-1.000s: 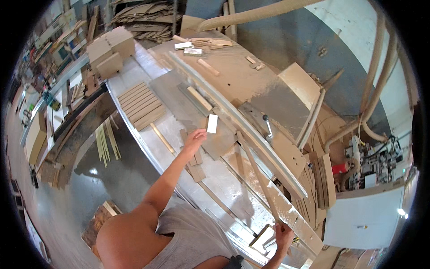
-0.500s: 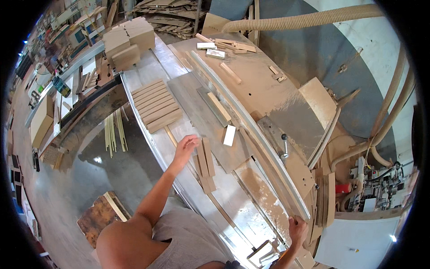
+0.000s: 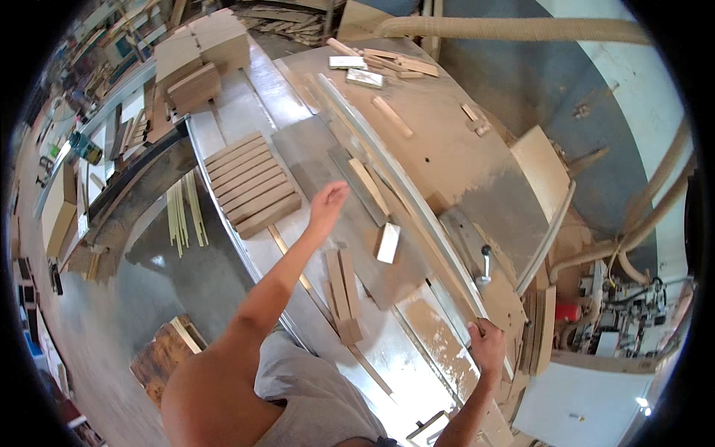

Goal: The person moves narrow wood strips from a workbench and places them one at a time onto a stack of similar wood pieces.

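Note:
My left hand hovers over the dark metal table plate, fingers stretched forward and nothing visible in them. Just beyond its fingertips a narrow light wood strip lies along a grey flat bar. A small white-topped block rests to the right. My right hand is closed round the near end of the long saw fence. Two brown wood pieces lie side by side, below my left hand, on another piece. A row of several brown wood blocks sits to the left.
Large stacked wood blocks stand at the far end. Offcuts and a loose stick lie beyond the fence. A crank handle rises at the right. A ribbed hose crosses the top. Thin strips hang at left.
My left hand has moved forward and right, from beside the two wood pieces to near the light strip. My right hand stays at the fence's near end. The view has shifted slightly.

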Demonstrator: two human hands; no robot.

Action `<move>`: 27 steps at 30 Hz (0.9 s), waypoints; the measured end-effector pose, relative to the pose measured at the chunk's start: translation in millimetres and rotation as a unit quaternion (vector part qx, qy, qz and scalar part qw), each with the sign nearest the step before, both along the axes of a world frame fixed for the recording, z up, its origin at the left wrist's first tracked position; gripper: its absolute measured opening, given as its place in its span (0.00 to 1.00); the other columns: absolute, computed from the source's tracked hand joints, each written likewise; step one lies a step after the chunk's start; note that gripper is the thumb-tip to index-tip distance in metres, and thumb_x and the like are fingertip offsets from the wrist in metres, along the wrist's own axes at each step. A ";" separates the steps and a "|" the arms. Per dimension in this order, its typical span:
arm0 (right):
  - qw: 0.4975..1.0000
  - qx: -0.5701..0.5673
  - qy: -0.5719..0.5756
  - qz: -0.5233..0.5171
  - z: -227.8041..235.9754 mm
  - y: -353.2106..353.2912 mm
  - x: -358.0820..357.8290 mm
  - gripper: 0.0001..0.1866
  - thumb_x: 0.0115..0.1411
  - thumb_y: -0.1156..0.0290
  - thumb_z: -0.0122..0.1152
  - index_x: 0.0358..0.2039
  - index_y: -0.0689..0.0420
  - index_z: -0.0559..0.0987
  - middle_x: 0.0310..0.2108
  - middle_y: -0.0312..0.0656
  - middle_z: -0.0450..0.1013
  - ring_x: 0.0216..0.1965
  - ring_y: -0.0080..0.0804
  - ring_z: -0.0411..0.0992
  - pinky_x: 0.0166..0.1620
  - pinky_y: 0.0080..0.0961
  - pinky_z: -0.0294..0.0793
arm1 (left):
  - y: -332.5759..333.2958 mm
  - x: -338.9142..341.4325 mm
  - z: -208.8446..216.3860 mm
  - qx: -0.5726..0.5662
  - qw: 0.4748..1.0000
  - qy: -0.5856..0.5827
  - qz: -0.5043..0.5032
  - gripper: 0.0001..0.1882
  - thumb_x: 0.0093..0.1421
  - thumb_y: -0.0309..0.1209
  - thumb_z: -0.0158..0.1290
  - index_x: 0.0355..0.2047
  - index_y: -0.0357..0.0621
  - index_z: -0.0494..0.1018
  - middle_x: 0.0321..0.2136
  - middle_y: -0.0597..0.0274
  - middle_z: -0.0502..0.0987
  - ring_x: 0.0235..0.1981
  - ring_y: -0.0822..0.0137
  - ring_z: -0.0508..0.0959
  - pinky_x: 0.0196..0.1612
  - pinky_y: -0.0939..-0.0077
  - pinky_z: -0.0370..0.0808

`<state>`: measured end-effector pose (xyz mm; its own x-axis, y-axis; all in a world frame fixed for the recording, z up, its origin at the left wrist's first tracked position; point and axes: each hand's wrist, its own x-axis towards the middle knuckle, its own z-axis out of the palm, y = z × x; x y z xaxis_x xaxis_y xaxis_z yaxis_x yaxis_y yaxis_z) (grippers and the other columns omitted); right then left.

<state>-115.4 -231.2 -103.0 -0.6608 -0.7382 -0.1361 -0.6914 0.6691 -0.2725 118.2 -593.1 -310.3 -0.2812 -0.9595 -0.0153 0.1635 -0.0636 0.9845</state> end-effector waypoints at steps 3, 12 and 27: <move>0.999 -0.021 0.000 0.036 -3.3 -49.7 2.0 0.12 0.55 0.62 0.64 0.33 0.58 0.80 0.23 0.51 0.75 0.27 0.54 0.74 0.30 0.41 0.72 | -77.4 -30.9 10.5 -0.061 0.983 -0.125 0.122 0.13 0.62 0.32 0.54 0.46 0.41 0.75 0.39 0.57 0.79 0.42 0.62 0.78 0.46 0.70 0.73; 0.998 -0.061 0.028 -0.016 -21.3 -67.4 30.0 0.13 0.51 0.64 0.69 0.36 0.53 0.82 0.23 0.46 0.77 0.25 0.44 0.77 0.31 0.36 0.74 | -241.0 -14.0 -17.7 -0.103 0.825 -0.535 0.148 0.32 0.54 0.51 0.56 0.48 0.35 0.74 0.53 0.38 0.69 0.62 0.44 0.61 0.61 0.41 0.57; 0.975 -0.036 -0.044 -0.216 -19.9 90.8 133.2 0.23 0.57 0.47 0.60 0.46 0.49 0.80 0.27 0.47 0.79 0.29 0.48 0.78 0.33 0.40 0.77 | -384.9 -6.3 -135.8 0.007 0.999 -0.030 0.010 0.20 0.63 0.35 0.51 0.52 0.38 0.68 0.42 0.53 0.75 0.43 0.58 0.74 0.46 0.62 0.73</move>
